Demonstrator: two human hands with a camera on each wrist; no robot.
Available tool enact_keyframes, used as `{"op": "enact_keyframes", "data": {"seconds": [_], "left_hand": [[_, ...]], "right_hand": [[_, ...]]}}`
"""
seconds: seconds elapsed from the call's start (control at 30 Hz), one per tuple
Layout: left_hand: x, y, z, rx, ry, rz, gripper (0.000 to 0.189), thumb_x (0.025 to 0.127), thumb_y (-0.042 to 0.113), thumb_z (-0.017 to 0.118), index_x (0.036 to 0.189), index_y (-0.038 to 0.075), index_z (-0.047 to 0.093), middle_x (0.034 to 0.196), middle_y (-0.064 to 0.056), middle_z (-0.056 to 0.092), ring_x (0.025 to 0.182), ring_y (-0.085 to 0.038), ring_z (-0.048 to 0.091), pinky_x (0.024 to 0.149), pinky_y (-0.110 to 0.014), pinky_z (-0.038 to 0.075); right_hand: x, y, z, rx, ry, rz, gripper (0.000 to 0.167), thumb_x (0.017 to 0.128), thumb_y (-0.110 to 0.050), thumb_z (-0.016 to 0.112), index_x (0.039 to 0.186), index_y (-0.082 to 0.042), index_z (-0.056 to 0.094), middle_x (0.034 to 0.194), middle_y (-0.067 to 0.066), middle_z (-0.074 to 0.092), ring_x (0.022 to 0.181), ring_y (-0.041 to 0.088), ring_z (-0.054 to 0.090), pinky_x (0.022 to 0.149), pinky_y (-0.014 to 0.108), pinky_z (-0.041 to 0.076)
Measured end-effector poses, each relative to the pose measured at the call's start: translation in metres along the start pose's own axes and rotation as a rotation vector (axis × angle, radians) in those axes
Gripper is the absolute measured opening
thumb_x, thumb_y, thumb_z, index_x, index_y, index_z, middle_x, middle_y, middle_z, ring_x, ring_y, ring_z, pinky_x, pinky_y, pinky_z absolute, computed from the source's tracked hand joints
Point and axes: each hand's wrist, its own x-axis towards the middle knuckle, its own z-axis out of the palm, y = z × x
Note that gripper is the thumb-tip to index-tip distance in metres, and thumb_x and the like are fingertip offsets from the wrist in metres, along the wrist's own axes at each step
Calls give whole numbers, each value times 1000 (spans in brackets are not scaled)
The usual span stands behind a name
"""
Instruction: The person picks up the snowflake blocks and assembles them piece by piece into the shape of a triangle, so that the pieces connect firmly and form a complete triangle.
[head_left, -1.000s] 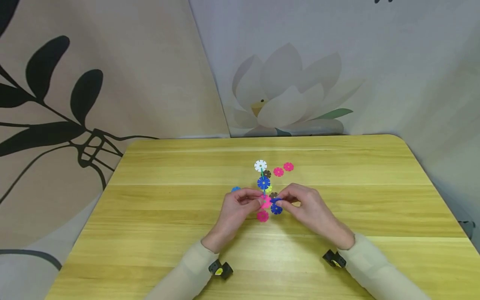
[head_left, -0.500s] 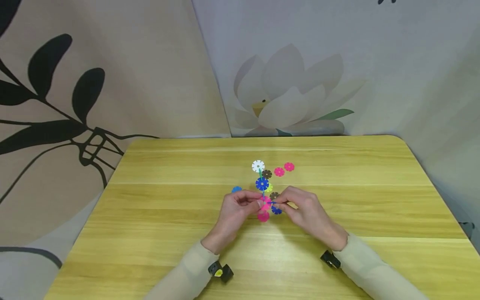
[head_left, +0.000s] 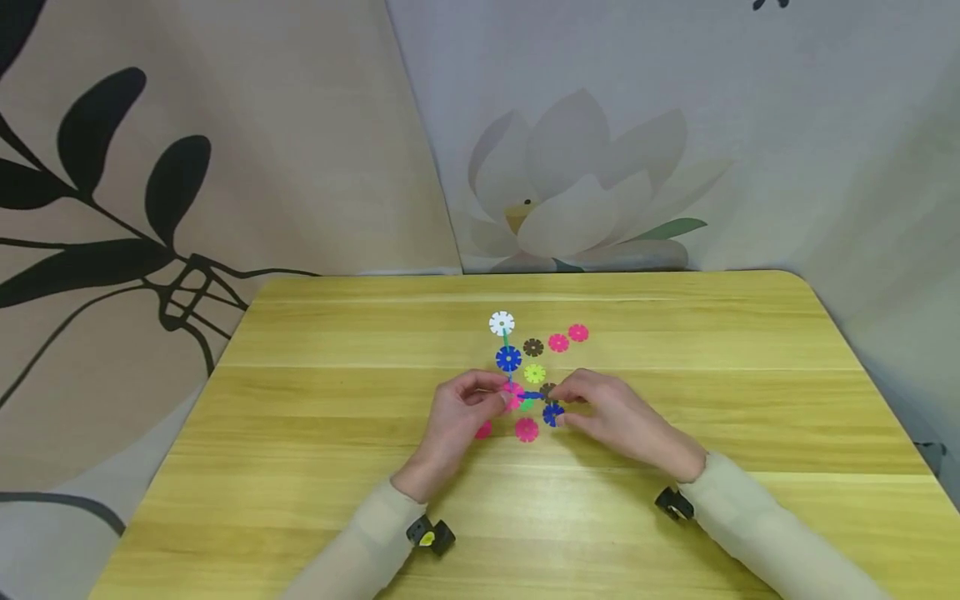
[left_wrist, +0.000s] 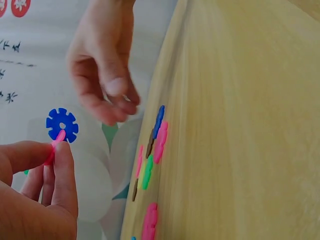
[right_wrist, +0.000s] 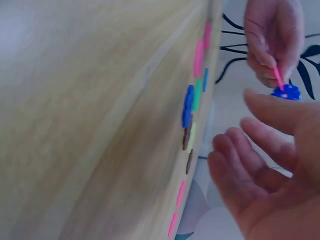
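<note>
My left hand [head_left: 459,425] pinches a pink notched disc [head_left: 513,398] between thumb and fingers. A chain of slotted discs runs away from it: a blue disc [head_left: 508,358], a green one [head_left: 506,338] seen edge-on, and a white disc [head_left: 502,323] at the far end. On the pink disc's right side a dark blue disc [head_left: 531,395] is slotted in, edge-on in the head view and face-on in the left wrist view. My right hand [head_left: 626,421] is just right of it, thumb and fingers apart, holding nothing. In the right wrist view a gap shows between its fingers and the blue disc [right_wrist: 286,92].
Loose discs lie on the wooden table [head_left: 337,433]: pink [head_left: 527,430], blue [head_left: 553,414], yellow [head_left: 534,373], brown [head_left: 533,347], and two pink ones [head_left: 567,338] farther back. A green disc [head_left: 527,405] shows under the chain. Beyond the table's far edge is a printed wall.
My right hand has let go of the dark blue disc, its fingers spreading. My left hand has moved left with the chain, uncovering the green disc on the table.
</note>
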Motion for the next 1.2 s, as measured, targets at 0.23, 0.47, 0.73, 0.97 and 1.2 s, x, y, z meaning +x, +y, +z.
{"op": "enact_keyframes", "data": {"seconds": [0.23, 0.47, 0.73, 0.97, 1.2], "left_hand": [[-1, 2, -3, -28, 3, 4, 29, 86, 0, 72, 115, 0, 71, 106, -8, 71, 90, -16, 67, 70, -26, 57], [-2, 2, -4, -27, 2, 2, 29, 86, 0, 72, 115, 0, 71, 106, -8, 71, 89, -16, 68, 72, -28, 58], [-2, 3, -5, -22, -5, -6, 31, 85, 0, 73, 116, 1, 70, 106, -10, 71, 91, -18, 68, 71, -28, 57], [-1, 3, -2, -31, -6, -10, 30, 85, -1, 73, 114, 1, 71, 103, -9, 72, 87, -17, 67, 60, -22, 50], [0, 3, 1, -25, -3, -8, 30, 84, -2, 73, 114, 1, 71, 104, -9, 72, 89, -17, 68, 62, -23, 51]], "right_hand": [[9, 3, 1, -127, -136, -84, 33, 91, -17, 81, 122, -10, 75, 114, 1, 67, 97, 17, 63, 86, 35, 57], [16, 8, 3, -183, -216, -128, 33, 90, -14, 82, 123, -10, 75, 115, 2, 65, 104, 17, 60, 92, 39, 56], [17, 11, 5, -203, -192, -105, 24, 89, -13, 83, 110, -10, 70, 105, -2, 61, 91, 13, 55, 82, 33, 55], [10, 13, 6, -56, -170, -19, 19, 93, -8, 78, 99, -16, 61, 92, -10, 64, 80, 7, 57, 73, 26, 55], [3, 11, 2, 19, -111, 21, 17, 93, -10, 77, 99, -18, 64, 93, -9, 70, 83, 7, 63, 75, 29, 57]]}}
